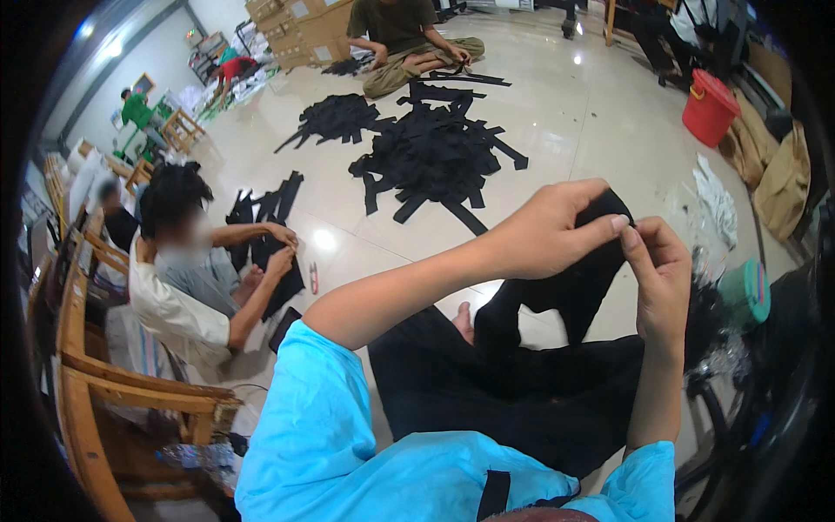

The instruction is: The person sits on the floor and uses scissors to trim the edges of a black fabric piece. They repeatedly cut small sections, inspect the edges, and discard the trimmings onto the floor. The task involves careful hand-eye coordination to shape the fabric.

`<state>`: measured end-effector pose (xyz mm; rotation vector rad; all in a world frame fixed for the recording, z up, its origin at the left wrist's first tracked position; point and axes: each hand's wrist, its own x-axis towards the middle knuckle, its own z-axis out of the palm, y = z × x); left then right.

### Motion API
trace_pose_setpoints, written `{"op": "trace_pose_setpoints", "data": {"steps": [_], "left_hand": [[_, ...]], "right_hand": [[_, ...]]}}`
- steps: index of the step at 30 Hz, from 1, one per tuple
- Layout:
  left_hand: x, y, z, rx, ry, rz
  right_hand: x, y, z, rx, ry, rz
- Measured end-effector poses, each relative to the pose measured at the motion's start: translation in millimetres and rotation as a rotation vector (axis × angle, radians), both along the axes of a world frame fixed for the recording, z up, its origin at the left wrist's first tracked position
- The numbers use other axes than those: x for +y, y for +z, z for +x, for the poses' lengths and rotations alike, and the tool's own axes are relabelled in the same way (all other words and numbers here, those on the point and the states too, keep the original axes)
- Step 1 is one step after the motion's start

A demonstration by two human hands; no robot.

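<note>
My left hand (561,228) and my right hand (663,277) meet in front of me, a little right of the middle. Both are closed in a pinch on the edge of a black cloth piece (596,287), thumbs nearly touching. The cloth hangs below my fingers toward my dark-clad lap, where its lower part is hard to tell from my clothing. Ahead on the floor lies a big heap of black cloth strips (426,152), with a smaller heap (339,117) behind it to the left.
At left, a person in white (178,296) handles black strips near small red-handled snips (314,277). Another person (396,43) sits beyond the heaps. A wooden chair (109,383) is at lower left. A red bucket (709,109) and a green container (745,290) stand right.
</note>
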<state>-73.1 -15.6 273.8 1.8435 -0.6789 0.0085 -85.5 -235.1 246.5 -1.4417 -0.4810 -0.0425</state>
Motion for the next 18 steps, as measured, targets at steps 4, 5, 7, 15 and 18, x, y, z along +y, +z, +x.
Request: {"op": "trace_pose_setpoints", "data": {"steps": [4,5,7,15,18], "left_hand": [[-13.9,-8.9,0.7,-0.103,0.033,-0.118],[-14.9,-8.9,2.8,-0.165,0.031,-0.126],[-4.8,1.8,-7.3,0.000,-0.004,-0.097],[-18.5,1.5,0.5,-0.021,-0.009,-0.003],[-18.8,-3.7,2.7,0.067,-0.032,-0.009]], "right_hand": [[-11.9,17.7,-4.7,-0.142,-0.091,-0.150],[-11.2,18.0,-6.2,-0.172,-0.131,-0.167],[1.2,16.4,-10.6,-0.178,-0.108,-0.177],[-19.7,17.3,-6.3,-0.060,-0.114,-0.205],[-24.5,16.4,2.5,-0.172,-0.165,-0.357]]}}
